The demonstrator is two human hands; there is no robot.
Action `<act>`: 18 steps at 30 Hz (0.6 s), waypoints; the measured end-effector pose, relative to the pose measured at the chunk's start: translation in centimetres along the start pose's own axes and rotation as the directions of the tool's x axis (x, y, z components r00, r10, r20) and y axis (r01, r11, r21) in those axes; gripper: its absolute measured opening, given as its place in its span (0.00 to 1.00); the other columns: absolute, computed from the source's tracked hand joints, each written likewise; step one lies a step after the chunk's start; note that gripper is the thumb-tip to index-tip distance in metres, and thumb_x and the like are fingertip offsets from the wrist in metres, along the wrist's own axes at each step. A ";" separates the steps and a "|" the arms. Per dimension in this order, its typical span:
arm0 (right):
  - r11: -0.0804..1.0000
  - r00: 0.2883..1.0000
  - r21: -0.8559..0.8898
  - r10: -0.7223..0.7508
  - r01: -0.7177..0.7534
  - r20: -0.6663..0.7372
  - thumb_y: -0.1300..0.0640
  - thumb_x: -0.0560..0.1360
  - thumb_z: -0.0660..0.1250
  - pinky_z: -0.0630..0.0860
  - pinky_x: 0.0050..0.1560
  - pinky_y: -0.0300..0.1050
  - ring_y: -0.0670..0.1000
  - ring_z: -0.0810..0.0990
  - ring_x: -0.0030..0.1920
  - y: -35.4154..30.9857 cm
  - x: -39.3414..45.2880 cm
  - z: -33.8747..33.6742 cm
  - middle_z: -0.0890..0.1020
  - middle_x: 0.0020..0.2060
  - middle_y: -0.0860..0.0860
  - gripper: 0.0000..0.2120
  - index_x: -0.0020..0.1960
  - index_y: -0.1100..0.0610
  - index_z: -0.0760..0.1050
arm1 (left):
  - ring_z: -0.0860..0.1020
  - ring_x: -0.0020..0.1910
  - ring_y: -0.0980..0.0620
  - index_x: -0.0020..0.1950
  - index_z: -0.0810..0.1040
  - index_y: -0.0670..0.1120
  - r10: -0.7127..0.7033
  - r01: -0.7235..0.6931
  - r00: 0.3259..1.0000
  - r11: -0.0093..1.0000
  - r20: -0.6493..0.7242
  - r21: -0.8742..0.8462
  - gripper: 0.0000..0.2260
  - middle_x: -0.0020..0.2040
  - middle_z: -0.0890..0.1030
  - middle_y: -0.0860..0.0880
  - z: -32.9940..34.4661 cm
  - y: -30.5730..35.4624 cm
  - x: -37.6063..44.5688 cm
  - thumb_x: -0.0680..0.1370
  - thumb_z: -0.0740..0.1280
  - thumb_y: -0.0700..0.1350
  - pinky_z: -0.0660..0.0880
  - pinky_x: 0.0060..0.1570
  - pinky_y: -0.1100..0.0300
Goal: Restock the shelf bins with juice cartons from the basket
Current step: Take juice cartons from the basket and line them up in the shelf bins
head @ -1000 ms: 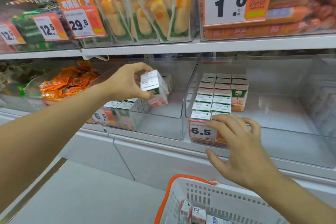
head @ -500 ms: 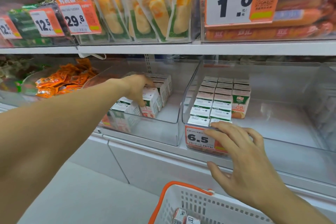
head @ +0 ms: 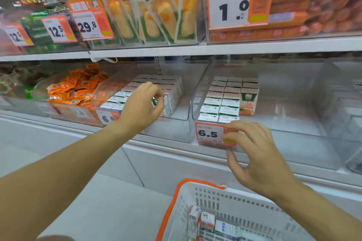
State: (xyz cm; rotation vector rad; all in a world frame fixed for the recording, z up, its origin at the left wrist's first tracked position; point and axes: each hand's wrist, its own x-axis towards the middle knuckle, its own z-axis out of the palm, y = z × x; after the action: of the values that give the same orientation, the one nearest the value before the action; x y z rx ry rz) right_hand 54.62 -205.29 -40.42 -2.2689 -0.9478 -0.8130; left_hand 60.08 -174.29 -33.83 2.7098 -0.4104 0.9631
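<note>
Small white and green juice cartons fill rows in the left clear bin on the middle shelf. My left hand hovers at the front of these rows with fingers loosely curled and nothing in them, its fingertips close to the nearest carton. More cartons stand in the right clear bin, one showing an orange and green face. My right hand is spread at that bin's front, fingertips on the 6.5 price label. Below, the white basket with an orange rim holds a few cartons.
Orange snack packets fill the bin left of the cartons. The upper shelf carries corn packs and sausages behind price labels. The right part of the right bin holds no cartons. A white base panel runs under the shelf.
My left hand set its carton down among the left bin's rows and let go, then drew back a little. My right hand stayed at the right bin's price label.
</note>
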 end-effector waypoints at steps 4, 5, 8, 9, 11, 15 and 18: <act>0.993 0.983 0.103 0.045 -0.064 0.178 0.59 0.72 0.67 0.74 0.52 0.46 0.48 0.77 0.49 -0.8 -2.5 -0.6 0.77 0.49 0.45 0.10 0.54 0.54 0.77 | 0.73 0.32 0.55 0.45 0.79 0.47 0.019 0.053 0.970 0.956 0.242 -0.289 0.02 0.33 0.76 0.54 0.9 6.2 -6.0 0.75 0.67 0.43 0.71 0.35 0.62; 0.985 0.952 0.110 0.100 -0.137 0.290 0.57 0.73 0.66 0.75 0.50 0.46 0.46 0.76 0.47 -0.8 -3.4 -0.6 0.76 0.47 0.43 0.09 0.54 0.52 0.76 | 0.74 0.31 0.57 0.45 0.79 0.48 0.064 0.061 0.929 0.945 0.364 -0.321 0.01 0.33 0.77 0.55 1.7 7.3 -7.7 0.74 0.68 0.42 0.72 0.35 0.64; 0.958 0.787 0.024 0.220 -0.286 0.576 0.56 0.75 0.67 0.75 0.50 0.46 0.45 0.76 0.43 -0.2 -6.5 -0.3 0.77 0.46 0.43 0.08 0.54 0.51 0.77 | 0.74 0.34 0.63 0.45 0.81 0.48 0.174 0.098 0.670 0.943 0.722 -0.318 0.02 0.37 0.77 0.58 5.0 9.6 -12.7 0.75 0.69 0.43 0.71 0.38 0.69; 0.948 0.740 -0.004 0.252 -0.319 0.624 0.56 0.75 0.68 0.75 0.50 0.44 0.45 0.76 0.42 -0.1 -7.5 0.0 0.77 0.46 0.44 0.09 0.55 0.51 0.77 | 0.74 0.35 0.64 0.47 0.81 0.48 0.161 0.146 0.580 0.944 0.798 -0.297 0.03 0.39 0.77 0.59 6.5 10.0 -14.3 0.76 0.69 0.45 0.70 0.39 0.71; 0.904 0.642 -0.046 0.337 -0.425 0.688 0.56 0.76 0.68 0.71 0.47 0.40 0.44 0.75 0.41 -0.1 -9.7 0.6 0.78 0.46 0.45 0.09 0.56 0.53 0.78 | 0.77 0.40 0.62 0.51 0.81 0.47 0.106 0.280 0.448 0.926 0.888 -0.252 0.06 0.43 0.80 0.57 9.5 10.2 -17.6 0.76 0.71 0.48 0.73 0.44 0.70; 0.826 0.396 -0.179 0.432 -0.534 0.810 0.54 0.77 0.68 0.68 0.46 0.37 0.45 0.74 0.44 0.0 -15.9 1.9 0.79 0.52 0.49 0.12 0.60 0.55 0.76 | 0.78 0.49 0.51 0.53 0.78 0.47 -0.034 0.491 0.309 0.862 0.951 -0.128 0.07 0.49 0.80 0.49 14.2 10.5 -24.9 0.76 0.70 0.45 0.73 0.46 0.66; 0.805 0.184 -0.323 0.462 -0.497 0.868 0.54 0.76 0.69 0.73 0.53 0.42 0.50 0.75 0.47 0.9 -20.0 2.3 0.80 0.56 0.52 0.14 0.60 0.57 0.76 | 0.77 0.50 0.49 0.59 0.75 0.45 -0.099 0.568 0.315 0.816 0.944 -0.104 0.12 0.52 0.77 0.48 15.9 11.3 -29.1 0.77 0.70 0.44 0.70 0.47 0.64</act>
State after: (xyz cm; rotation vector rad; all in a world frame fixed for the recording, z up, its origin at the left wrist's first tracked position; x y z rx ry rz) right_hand 44.62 -212.87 -56.21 -2.6940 -0.4818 0.9580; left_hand 43.75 -184.42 -63.12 2.4279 -0.1258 -0.8099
